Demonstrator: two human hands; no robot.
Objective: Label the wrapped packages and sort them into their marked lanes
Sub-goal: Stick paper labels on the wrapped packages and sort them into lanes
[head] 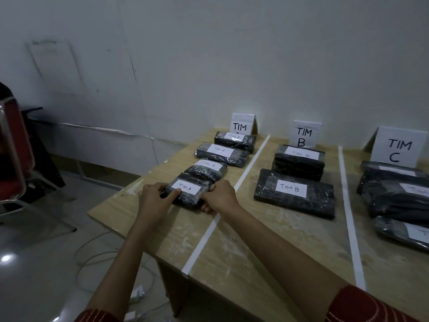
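- Black package wrapped in shiny clear plastic [185, 196], with a white paper label [185, 187] that says "TIM A", lies at the near end of the left lane on the pale wooden table [255, 247]. It is the closest one in its row.
- Both hands hold this package. The left hand [154, 198] curls round its left end, with a finger lying by the edge of the label. The right hand [220, 196] grips its right end. I think two hands are used so the package sits straight and lines up with the row.
- A strip of white tape [209, 233] runs along the table just right of the package. It marks where the left lane stops, and the package is on the correct side of it.
- Behind the held package, three more black wrapped packages [221, 153] with "TIM A" labels lie one after another. The nearest one touches the held one or sits very close. I cannot tell which.
- In the middle lane lies a flat black package marked "TIM B" [294, 196]. Behind it is a thicker black pile [299, 166] whose label I can only partly read.
- A second white tape strip [350, 217] splits the middle lane from the right lane, where more dark wrapped bundles [394, 198] are heaped.
- At the far end, folded white paper signs stand by the wall: a left sign [241, 123] with its letter hidden, a "TIM B" sign [304, 134] and a "TIM C" sign [398, 147]. They tell which lane is which.
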